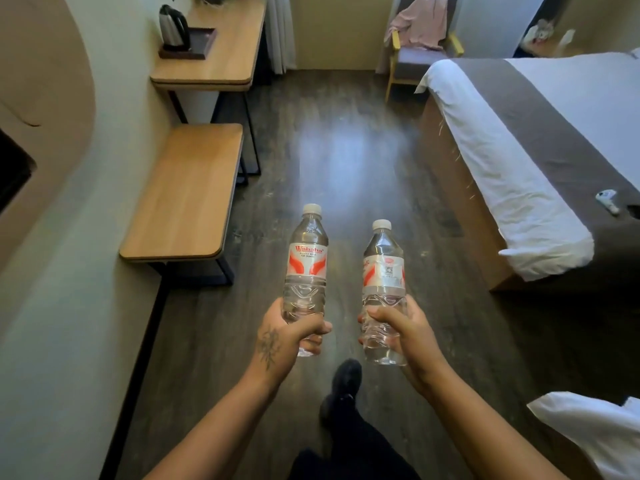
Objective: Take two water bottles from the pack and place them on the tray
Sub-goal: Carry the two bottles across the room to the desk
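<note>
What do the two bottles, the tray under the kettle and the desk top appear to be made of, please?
Left bottle and right bottle: clear thin plastic, glossy, with ribbed walls you see through, white caps and printed film labels.
Tray: dark and matte, possibly wood or plastic; too far away to tell.
Desk top: light wood-grain surface with a smooth satin finish, probably laminate.

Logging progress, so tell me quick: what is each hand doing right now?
Left hand: closed around the lower part of a water bottle, held upright.
Right hand: closed around the lower part of the other bottle, tilted slightly.
</note>
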